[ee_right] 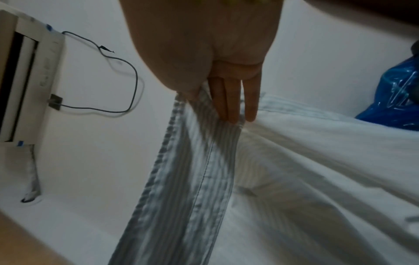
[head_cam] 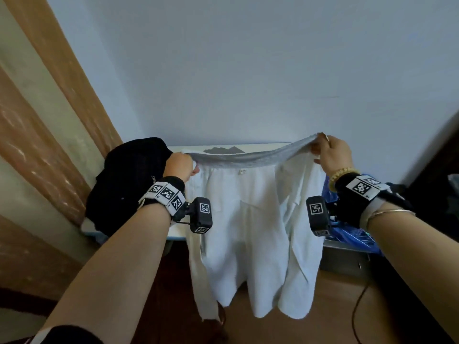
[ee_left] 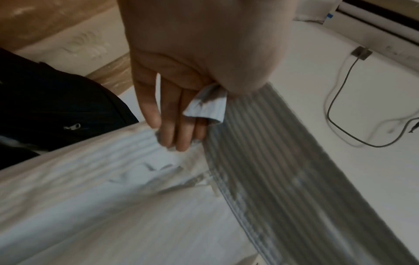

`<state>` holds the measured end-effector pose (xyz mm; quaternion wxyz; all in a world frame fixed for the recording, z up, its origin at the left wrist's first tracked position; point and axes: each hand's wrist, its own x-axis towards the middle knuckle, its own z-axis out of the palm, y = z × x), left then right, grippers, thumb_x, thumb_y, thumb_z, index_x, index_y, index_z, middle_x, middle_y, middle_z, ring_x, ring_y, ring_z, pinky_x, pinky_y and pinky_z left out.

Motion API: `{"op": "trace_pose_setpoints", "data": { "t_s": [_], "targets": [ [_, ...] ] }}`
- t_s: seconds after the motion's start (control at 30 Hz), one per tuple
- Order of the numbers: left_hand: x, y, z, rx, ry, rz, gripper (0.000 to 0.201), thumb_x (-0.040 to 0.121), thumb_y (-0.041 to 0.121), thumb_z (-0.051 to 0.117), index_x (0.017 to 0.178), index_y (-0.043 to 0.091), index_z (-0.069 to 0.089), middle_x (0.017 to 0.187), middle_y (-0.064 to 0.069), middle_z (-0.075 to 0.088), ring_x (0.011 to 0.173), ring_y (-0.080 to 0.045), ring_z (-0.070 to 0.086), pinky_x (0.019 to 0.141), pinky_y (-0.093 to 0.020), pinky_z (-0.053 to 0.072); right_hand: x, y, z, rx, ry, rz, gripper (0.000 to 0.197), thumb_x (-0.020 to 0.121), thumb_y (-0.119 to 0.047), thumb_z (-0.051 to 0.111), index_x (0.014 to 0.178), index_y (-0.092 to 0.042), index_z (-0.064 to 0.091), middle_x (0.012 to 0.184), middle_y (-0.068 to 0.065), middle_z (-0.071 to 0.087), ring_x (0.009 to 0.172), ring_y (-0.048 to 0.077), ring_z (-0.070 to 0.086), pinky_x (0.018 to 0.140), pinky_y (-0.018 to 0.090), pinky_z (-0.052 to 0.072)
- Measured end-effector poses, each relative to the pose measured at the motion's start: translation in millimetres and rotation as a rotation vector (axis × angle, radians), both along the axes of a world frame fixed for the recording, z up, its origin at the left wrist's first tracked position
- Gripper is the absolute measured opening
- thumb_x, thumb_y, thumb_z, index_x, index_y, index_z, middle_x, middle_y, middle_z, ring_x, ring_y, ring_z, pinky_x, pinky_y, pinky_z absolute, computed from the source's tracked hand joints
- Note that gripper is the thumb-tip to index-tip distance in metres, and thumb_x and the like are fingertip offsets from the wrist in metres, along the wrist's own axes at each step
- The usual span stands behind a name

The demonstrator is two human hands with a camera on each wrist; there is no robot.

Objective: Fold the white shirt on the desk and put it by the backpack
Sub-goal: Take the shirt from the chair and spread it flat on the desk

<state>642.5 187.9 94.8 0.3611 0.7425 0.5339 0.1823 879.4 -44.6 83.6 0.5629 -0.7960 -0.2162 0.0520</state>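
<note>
While the left hand [head_cam: 180, 165] and right hand [head_cam: 332, 155] each pinch a top corner, the white cotton shirt with its grey striped band [head_cam: 250, 219] hangs spread between them, above the white desk [head_cam: 260, 146] edge, just beside the black fabric backpack [head_cam: 129, 180].

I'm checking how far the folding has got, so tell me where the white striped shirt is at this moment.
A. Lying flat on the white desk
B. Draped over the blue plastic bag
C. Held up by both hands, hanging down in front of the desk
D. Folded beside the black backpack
C: the left hand and right hand each pinch a top corner of the white striped shirt, which hangs before the white desk, unfolded, the black backpack at its left.
</note>
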Motion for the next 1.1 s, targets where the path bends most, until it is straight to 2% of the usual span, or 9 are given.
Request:
{"op": "trace_pose_setpoints", "data": {
  "t_s": [0.07, 0.17, 0.27, 0.43, 0.6, 0.8, 0.87, 0.93, 1.1],
  "targets": [
    [16.5, 23.8, -9.9, 0.168, 0.092, -0.072, 0.023, 0.093, 0.0, 0.041, 0.099, -0.007, 0.062, 0.109, -0.025, 0.064, 0.103, -0.037, 0.06, 0.079, -0.039, 0.042, 12.7, 17.2, -8.5, 0.016, -0.051, -0.036, 0.06, 0.082, -0.053, 0.033, 0.093, -0.003, 0.065, 0.099, 0.025, 0.068, 0.096, 0.043, 0.062, 0.087, 0.06, 0.048],
    [35.5, 44.9, -11.7, 0.08, -0.059, -0.068, 0.024, 0.095, -0.001, 0.039, 0.102, -0.016, 0.057, 0.106, -0.032, 0.06, 0.107, -0.039, 0.056, 0.073, -0.033, 0.039, 20.0, 40.2, -4.6, 0.045, -0.057, -0.034, 0.056, 0.084, -0.046, 0.032, 0.093, 0.0, 0.063, 0.101, 0.026, 0.068, 0.097, 0.043, 0.062, 0.088, 0.06, 0.048],
    [60.3, 63.0, -14.2, 0.051, -0.142, -0.047, 0.024, 0.096, 0.001, 0.04, 0.092, -0.013, 0.059, 0.099, -0.029, 0.062, 0.105, -0.035, 0.058, 0.07, -0.025, 0.038, 28.0, 61.5, 1.3, 0.084, -0.055, -0.003, 0.051, 0.087, -0.04, 0.033, 0.091, -0.001, 0.065, 0.096, 0.024, 0.07, 0.092, 0.041, 0.065, 0.086, 0.058, 0.05],
    [102.3, 84.0, -10.6, -0.052, -0.257, 0.039, 0.036, 0.099, 0.005, 0.03, 0.128, -0.009, 0.046, 0.129, -0.026, 0.053, 0.12, -0.038, 0.052, 0.1, -0.043, 0.041, 64.3, 99.6, 2.1, 0.118, 0.059, 0.011, 0.037, 0.093, -0.037, 0.038, 0.086, -0.008, 0.06, 0.087, 0.027, 0.068, 0.074, 0.04, 0.068, 0.07, 0.054, 0.057],
    [146.3, 128.7, -20.7, -0.054, -0.146, 0.164, 0.044, 0.098, 0.008, 0.039, 0.139, -0.007, 0.03, 0.141, -0.023, 0.043, 0.13, -0.033, 0.044, 0.11, -0.039, 0.032, 102.6, 141.3, -4.5, 0.106, 0.036, -0.006, 0.03, 0.095, -0.028, 0.04, 0.076, -0.011, 0.056, 0.086, 0.023, 0.066, 0.083, 0.035, 0.064, 0.084, 0.053, 0.051],
    [165.8, 141.2, -32.2, 0.054, -0.282, 0.028, 0.054, 0.093, -0.002, 0.032, 0.145, 0.004, 0.024, 0.142, -0.024, 0.042, 0.129, -0.036, 0.044, 0.105, -0.04, 0.036, 127.7, 184.6, -29.2, 0.121, 0.033, 0.16, 0.035, 0.097, -0.02, 0.038, 0.12, -0.004, 0.06, 0.125, 0.017, 0.06, 0.12, 0.03, 0.054, 0.108, 0.042, 0.04],
    [177.5, 157.0, -33.0, 0.114, -0.252, 0.011, 0.051, 0.093, -0.003, 0.033, 0.143, 0.0, 0.028, 0.141, -0.021, 0.042, 0.131, -0.032, 0.042, 0.106, -0.027, 0.03, 137.5, 197.1, -35.6, 0.08, 0.01, 0.196, 0.039, 0.1, -0.016, 0.037, 0.136, -0.005, 0.046, 0.14, 0.011, 0.049, 0.133, 0.022, 0.042, 0.11, 0.022, 0.029],
    [189.8, 178.7, -36.8, 0.166, -0.227, -0.001, 0.045, 0.09, -0.005, 0.034, 0.135, -0.005, 0.039, 0.135, -0.017, 0.048, 0.129, -0.029, 0.044, 0.101, -0.015, 0.027, 150.5, 213.7, -43.2, 0.044, 0.004, 0.221, 0.042, 0.101, -0.017, 0.035, 0.142, -0.01, 0.038, 0.146, 0.007, 0.042, 0.137, 0.018, 0.037, 0.109, 0.019, 0.025],
    [231.0, 235.7, -54.6, 0.144, -0.262, -0.029, 0.049, 0.077, 0.013, 0.032, 0.123, 0.005, 0.048, 0.115, -0.006, 0.058, 0.106, -0.023, 0.057, 0.097, -0.039, 0.048, 185.9, 256.7, -65.9, -0.043, -0.012, 0.225, 0.045, 0.101, -0.022, 0.032, 0.145, -0.015, 0.031, 0.15, 0.004, 0.037, 0.139, 0.017, 0.034, 0.117, 0.031, 0.024]
  ]
}}
